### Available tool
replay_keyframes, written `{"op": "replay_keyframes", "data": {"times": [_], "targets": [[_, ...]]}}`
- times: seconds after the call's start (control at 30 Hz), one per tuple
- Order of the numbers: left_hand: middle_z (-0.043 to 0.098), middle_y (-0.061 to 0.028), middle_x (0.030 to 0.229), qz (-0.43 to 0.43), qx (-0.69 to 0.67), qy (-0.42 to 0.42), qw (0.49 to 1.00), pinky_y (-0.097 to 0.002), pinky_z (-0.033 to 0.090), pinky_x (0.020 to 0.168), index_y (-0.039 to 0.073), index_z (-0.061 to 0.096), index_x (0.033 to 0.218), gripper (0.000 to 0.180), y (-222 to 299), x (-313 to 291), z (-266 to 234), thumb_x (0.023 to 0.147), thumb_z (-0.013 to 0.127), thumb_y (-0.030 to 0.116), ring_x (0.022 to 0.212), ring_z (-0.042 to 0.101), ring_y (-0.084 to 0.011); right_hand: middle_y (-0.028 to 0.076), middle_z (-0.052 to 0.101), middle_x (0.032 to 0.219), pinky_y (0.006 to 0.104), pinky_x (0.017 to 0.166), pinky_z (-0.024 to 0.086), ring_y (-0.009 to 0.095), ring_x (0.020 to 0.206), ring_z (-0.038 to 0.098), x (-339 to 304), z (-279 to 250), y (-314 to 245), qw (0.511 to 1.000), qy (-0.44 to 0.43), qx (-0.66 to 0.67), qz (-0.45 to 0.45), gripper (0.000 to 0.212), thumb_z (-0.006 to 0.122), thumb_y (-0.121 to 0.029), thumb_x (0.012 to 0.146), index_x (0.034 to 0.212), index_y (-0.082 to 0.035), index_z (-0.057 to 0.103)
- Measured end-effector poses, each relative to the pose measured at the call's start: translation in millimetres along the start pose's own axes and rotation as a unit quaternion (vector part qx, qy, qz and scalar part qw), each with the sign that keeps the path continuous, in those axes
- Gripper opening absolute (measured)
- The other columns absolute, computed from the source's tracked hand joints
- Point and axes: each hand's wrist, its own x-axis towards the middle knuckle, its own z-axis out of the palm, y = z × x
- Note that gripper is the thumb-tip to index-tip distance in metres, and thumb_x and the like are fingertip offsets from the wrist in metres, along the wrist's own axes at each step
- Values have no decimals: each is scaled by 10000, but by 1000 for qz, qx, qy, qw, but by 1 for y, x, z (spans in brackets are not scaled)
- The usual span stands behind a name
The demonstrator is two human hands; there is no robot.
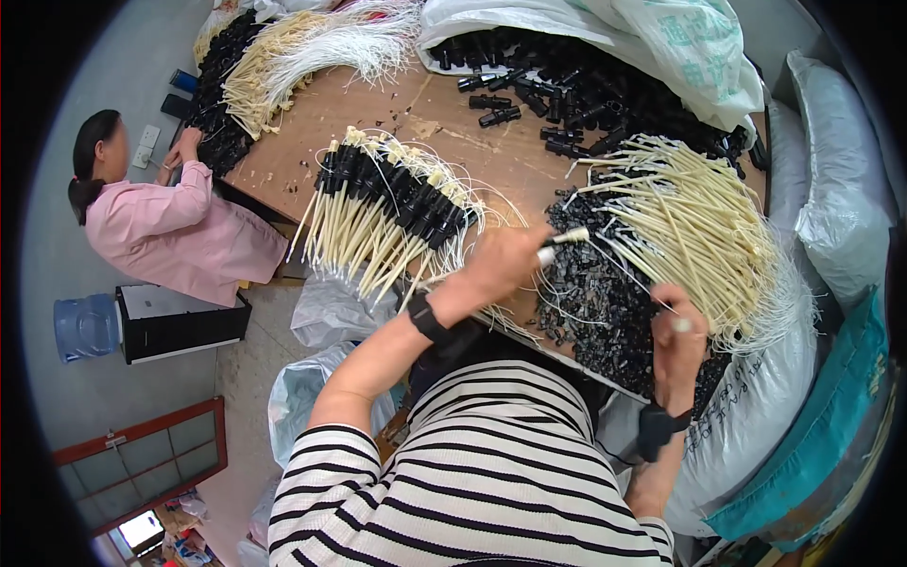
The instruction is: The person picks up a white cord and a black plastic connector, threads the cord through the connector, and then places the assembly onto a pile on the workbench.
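My left hand (505,260) is closed around a cream-sleeved wire piece; its pale flared end (573,235) and a bit of black stick out past the fingers. A thin white wire (624,261) runs from near that end toward my right hand (680,331), whose fingers are pinched at the wire's lower end. Below both hands lies a heap of small black plastic parts (605,326). Right of it is a large pile of cream-sleeved wires (699,222). Left of my left hand, cream-sleeved wires with black connectors (402,198) lie in a row.
Loose black cylindrical connectors (501,116) spill from a white woven sack (690,47) at the back of the brown table (326,106). White wire bundles (350,47) lie far left. A co-worker in pink (165,227) works there. Full sacks (841,161) crowd the right side.
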Motion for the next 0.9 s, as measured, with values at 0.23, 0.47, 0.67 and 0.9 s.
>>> {"op": "replay_keyframes", "data": {"times": [0.23, 0.47, 0.67, 0.9], "targets": [[636, 12, 765, -144, -305, -17, 941, -243, 480, 744, 28, 664, 1023, 191, 21, 4, 28, 836, 623, 24, 811, 596, -82, 75, 585, 852, 382, 510, 474, 292, 632, 610, 6, 67, 12, 798, -159, -577, -78, 342, 727, -138, 722, 1017, -79, 563], [627, -13, 742, -154, -210, -68, 963, -241, 471, 666, 16, 670, 984, 233, 17, 0, 7, 753, 647, -3, 732, 591, -78, 108, 630, 676, 327, 502, 469, 274, 554, 615, 5, 68, 22, 883, -68, -450, -113, 199, 673, -77, 789, 987, -76, 657], [651, -174, 914, -53, -93, -106, 989, -392, 482, 786, 14, 615, 1078, 351, 10, -1, -3, 743, 542, -61, 902, 623, -362, 133, 651, 734, 331, 522, 484, 284, 578, 630, 7, 69, 16, 872, -23, -478, -105, 148, 635, -40, 790, 929, -51, 684], [648, -189, 939, -17, -45, -131, 990, -421, 481, 795, 22, 615, 1097, 370, 13, -4, -1, 741, 533, -36, 940, 617, -370, 129, 675, 784, 331, 549, 501, 288, 617, 646, 10, 68, 22, 877, -37, -464, -117, 170, 641, -31, 784, 946, -49, 690]]}}
